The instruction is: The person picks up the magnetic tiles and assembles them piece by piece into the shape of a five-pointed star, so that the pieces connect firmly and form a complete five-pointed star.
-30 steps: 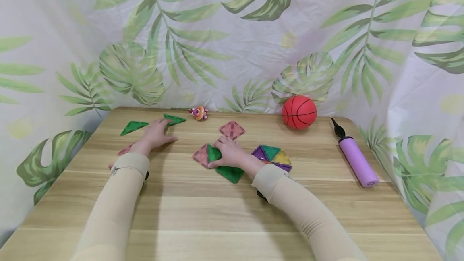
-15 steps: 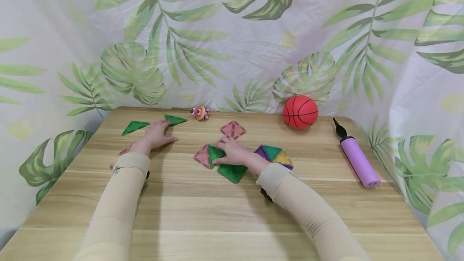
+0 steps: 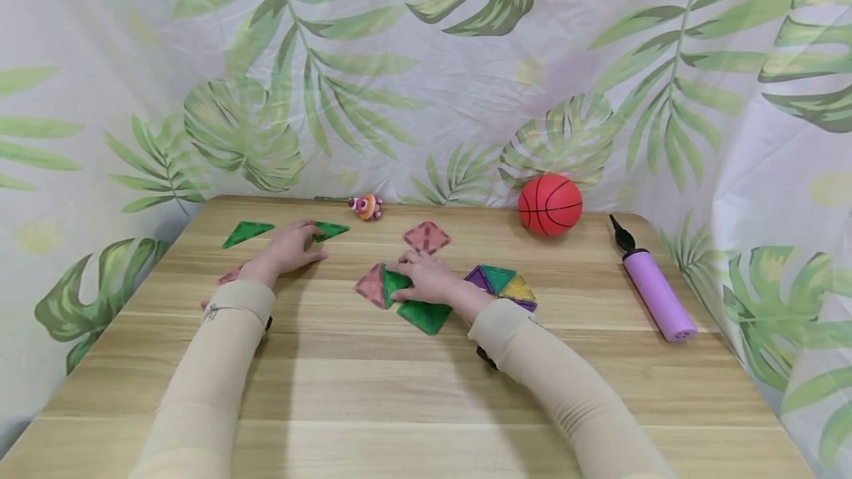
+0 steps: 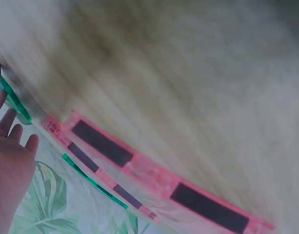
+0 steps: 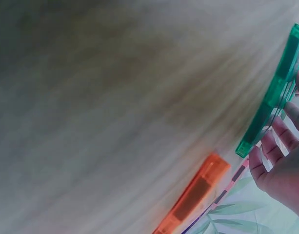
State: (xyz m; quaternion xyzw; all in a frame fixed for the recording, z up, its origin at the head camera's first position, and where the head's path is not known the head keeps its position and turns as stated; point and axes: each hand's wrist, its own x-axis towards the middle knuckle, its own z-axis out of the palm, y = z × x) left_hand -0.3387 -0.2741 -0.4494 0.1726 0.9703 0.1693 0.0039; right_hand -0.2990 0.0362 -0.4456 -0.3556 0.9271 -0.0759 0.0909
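Note:
In the head view my left hand [image 3: 286, 251] reaches over the table's far left. Its fingertips touch a green triangular magnetic tile [image 3: 333, 230], partly covered by the fingers; the thumb is held out, apart from the tile. My right hand [image 3: 431, 279] lies over the middle group, fingers touching an upright-looking green triangular tile [image 3: 393, 288] beside a pink triangular tile [image 3: 371, 285]. Below that palm lies a larger green tile [image 3: 426, 318], partly hidden. In the right wrist view, a green tile edge [image 5: 273, 95] runs along the right fingers.
Another green triangle [image 3: 246, 233] and a pink tile [image 3: 229, 276] lie at left. A pink diamond [image 3: 427, 237] sits behind the right hand, a multicoloured tile group [image 3: 502, 283] to its right. Farther out are a small toy figure [image 3: 366, 207], red ball [image 3: 549, 205] and purple hand pump [image 3: 655, 294].
The green triangle at my left fingertips has slid slightly right and nearer. My right thumb has drawn in from the front edge of the tiles; that hand otherwise stays over the middle group.

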